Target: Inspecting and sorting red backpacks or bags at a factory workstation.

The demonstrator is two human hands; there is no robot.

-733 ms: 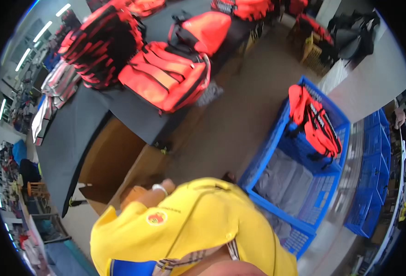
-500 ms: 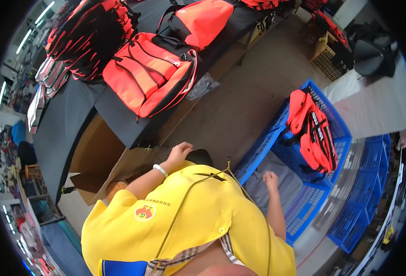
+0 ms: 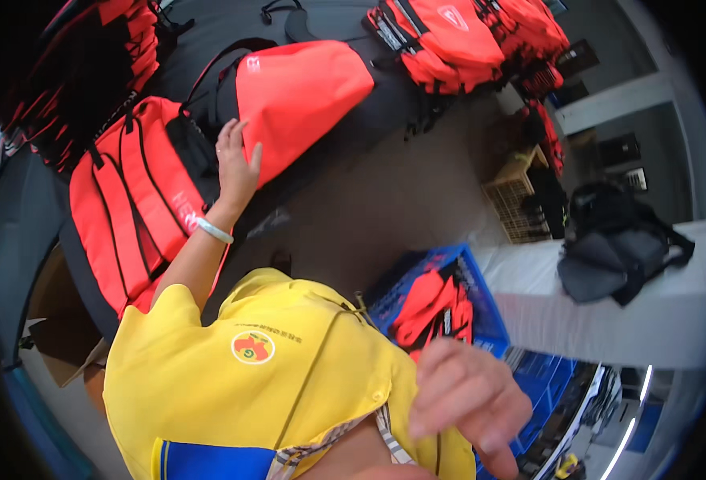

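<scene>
My left hand [image 3: 238, 166], a pale bracelet on its wrist, is open, fingers spread. It is at the near edge of a smooth orange-red bag [image 3: 305, 96] on the dark table; whether it presses on the fabric I cannot tell. Under my left forearm lies an orange-red backpack [image 3: 121, 208] with black piping. My right hand [image 3: 469, 400], raised close to the camera and slightly blurred, has loosely bent fingers held apart, with nothing visible in them. Beyond it, a blue plastic crate [image 3: 485, 308] holds folded red and black bags [image 3: 433, 308].
More red bags [image 3: 449, 40] are piled at the table's far end, and a tall stack [image 3: 89, 72] stands at the left. A black backpack [image 3: 617, 244] lies on a white surface [image 3: 545, 312]. A yellow basket [image 3: 513, 200] stands on the floor, and an open carton [image 3: 61, 344] is at lower left.
My left hand has moved from my chest out over the table to the smooth red bag. My right hand has risen from beside the crate toward the camera. The view has shifted.
</scene>
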